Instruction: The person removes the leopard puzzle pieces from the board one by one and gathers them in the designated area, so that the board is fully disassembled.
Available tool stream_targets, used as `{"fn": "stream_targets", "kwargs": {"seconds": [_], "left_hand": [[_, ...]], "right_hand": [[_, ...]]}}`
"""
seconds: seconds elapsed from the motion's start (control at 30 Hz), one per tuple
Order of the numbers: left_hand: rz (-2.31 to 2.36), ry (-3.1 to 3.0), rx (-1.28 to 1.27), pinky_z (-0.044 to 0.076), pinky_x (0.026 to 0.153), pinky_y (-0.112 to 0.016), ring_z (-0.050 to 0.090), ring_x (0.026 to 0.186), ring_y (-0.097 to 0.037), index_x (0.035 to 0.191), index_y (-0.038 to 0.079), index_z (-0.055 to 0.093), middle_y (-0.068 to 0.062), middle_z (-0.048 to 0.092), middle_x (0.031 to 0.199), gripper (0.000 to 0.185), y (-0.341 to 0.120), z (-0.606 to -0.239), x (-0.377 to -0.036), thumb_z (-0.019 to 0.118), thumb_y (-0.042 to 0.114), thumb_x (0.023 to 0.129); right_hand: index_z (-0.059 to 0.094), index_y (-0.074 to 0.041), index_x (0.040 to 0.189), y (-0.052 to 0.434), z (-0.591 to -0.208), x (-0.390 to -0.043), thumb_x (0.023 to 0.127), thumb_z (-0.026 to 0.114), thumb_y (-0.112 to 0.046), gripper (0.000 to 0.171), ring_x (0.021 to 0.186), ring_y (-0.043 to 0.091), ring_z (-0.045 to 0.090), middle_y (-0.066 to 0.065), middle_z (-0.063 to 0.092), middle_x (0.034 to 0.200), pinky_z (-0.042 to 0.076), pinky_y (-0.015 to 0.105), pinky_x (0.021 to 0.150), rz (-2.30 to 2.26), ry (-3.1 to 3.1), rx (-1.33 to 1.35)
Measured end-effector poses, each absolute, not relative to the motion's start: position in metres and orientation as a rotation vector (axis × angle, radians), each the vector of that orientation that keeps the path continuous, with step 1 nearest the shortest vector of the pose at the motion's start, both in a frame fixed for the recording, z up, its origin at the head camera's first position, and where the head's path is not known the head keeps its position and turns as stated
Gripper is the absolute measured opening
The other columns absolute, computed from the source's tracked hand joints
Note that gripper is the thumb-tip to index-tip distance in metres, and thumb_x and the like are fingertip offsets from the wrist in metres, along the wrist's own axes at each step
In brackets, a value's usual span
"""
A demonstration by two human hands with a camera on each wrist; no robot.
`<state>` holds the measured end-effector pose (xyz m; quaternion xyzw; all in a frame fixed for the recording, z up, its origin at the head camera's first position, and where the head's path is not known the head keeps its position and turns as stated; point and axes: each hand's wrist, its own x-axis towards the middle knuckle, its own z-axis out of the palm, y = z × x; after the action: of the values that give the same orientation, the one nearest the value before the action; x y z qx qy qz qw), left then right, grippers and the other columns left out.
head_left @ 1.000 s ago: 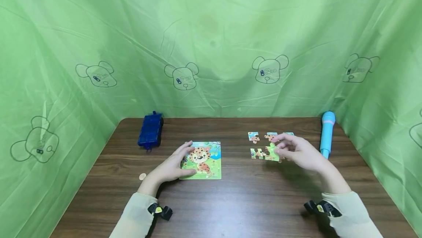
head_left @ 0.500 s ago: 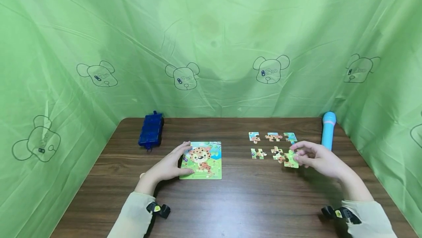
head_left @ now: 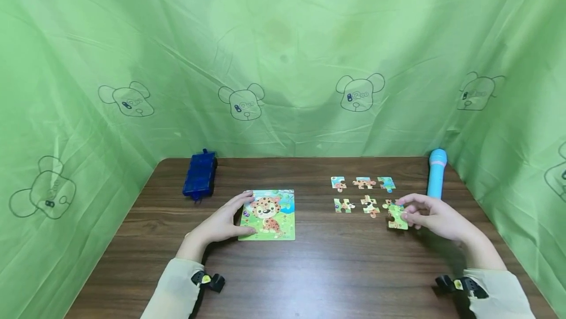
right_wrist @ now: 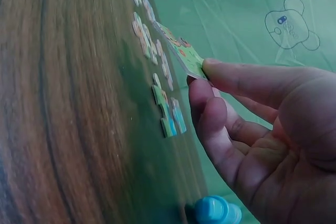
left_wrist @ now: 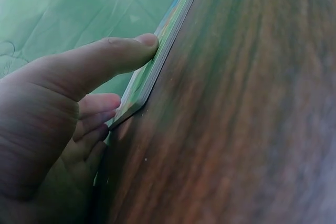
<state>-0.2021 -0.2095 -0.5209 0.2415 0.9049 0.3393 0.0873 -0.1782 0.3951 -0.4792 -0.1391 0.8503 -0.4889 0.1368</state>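
My left hand [head_left: 217, 223] rests at the left edge of a square picture board [head_left: 284, 220] with a cartoon leopard. Its thumb lies on the printed face near the front, and the other fingers stretch along the left side. Between thumb and fingertips my right hand [head_left: 435, 217] pinches a green jigsaw puzzle piece [right_wrist: 184, 55], tilted and raised off the table. Several other jigsaw pieces [head_left: 369, 206] lie in two spaced rows to the left of it and behind it. In the right wrist view a green and blue piece [right_wrist: 164, 109] lies below the held one.
A dark blue plastic case [head_left: 200, 175] stands at the back left of the brown wooden table [head_left: 309, 279]. A light blue toy microphone [head_left: 436, 174] lies at the back right, just beyond my right hand. Green curtains [head_left: 283, 63] surround the back and sides.
My right hand has carried the green puzzle piece to the right, away from the other pieces, uncovering them, and has tilted it. My left hand has stayed at the board.
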Motion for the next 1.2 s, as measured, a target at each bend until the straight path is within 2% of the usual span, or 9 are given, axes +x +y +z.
{"fn": "stream_targets", "kwargs": {"seconds": [0.17, 0.4, 0.57, 0.77, 1.2], "left_hand": [[0.99, 2.71, 0.713, 0.032, 0.126, -0.066, 0.028, 0.165, -0.036, 0.166, 0.012, 0.046, -0.007, 0.032, 0.178, 0.092, -0.211, -0.522, -0.202, 0.085, 0.053, 0.094], [0.992, 2.699, 0.714, 0.03, 0.127, -0.065, 0.025, 0.166, -0.035, 0.167, 0.012, 0.045, -0.006, 0.032, 0.178, 0.092, -0.21, -0.522, -0.203, 0.086, 0.05, 0.094], [1.015, 2.686, 0.712, 0.03, 0.126, -0.067, 0.025, 0.166, -0.036, 0.167, 0.012, 0.046, -0.006, 0.032, 0.178, 0.093, -0.21, -0.522, -0.203, 0.087, 0.05, 0.093], [1.023, 2.68, 0.686, 0.029, 0.126, -0.069, 0.024, 0.166, -0.036, 0.167, 0.013, 0.045, -0.006, 0.031, 0.179, 0.093, -0.211, -0.522, -0.203, 0.087, 0.05, 0.093], [1.015, 2.672, 0.701, 0.027, 0.128, -0.067, 0.021, 0.167, -0.033, 0.167, 0.011, 0.046, -0.004, 0.031, 0.179, 0.093, -0.21, -0.522, -0.205, 0.088, 0.048, 0.092]], "right_hand": [[0.062, 0.004, 0.14, 0.401, -0.484, -0.18, 0.108, 0.07, -0.01, 0.036, 0.084, 0.024, 0.073, 0.015, 0.076, 0.103, 0.062, 0.035, 0.072, -1.415, 2.433, -0.432], [0.065, 0.009, 0.133, 0.413, -0.494, -0.18, 0.106, 0.069, -0.001, 0.029, 0.08, 0.021, 0.072, 0.016, 0.075, 0.099, 0.06, 0.033, 0.067, -1.405, 2.417, -0.605], [0.07, 0.005, 0.128, 0.417, -0.499, -0.182, 0.104, 0.072, 0.0, 0.025, 0.08, 0.014, 0.071, 0.011, 0.076, 0.097, 0.06, 0.031, 0.066, -1.326, 2.444, -0.656], [0.074, 0.0, 0.123, 0.413, -0.499, -0.182, 0.1, 0.08, -0.007, 0.025, 0.08, 0.009, 0.068, 0.005, 0.072, 0.098, 0.058, 0.027, 0.066, -1.239, 2.525, -0.597], [0.075, 0.001, 0.113, 0.414, -0.501, -0.183, 0.095, 0.086, -0.011, 0.024, 0.082, 0.006, 0.063, 0.002, 0.07, 0.095, 0.054, 0.024, 0.071, -1.14, 2.529, -0.443]]}}
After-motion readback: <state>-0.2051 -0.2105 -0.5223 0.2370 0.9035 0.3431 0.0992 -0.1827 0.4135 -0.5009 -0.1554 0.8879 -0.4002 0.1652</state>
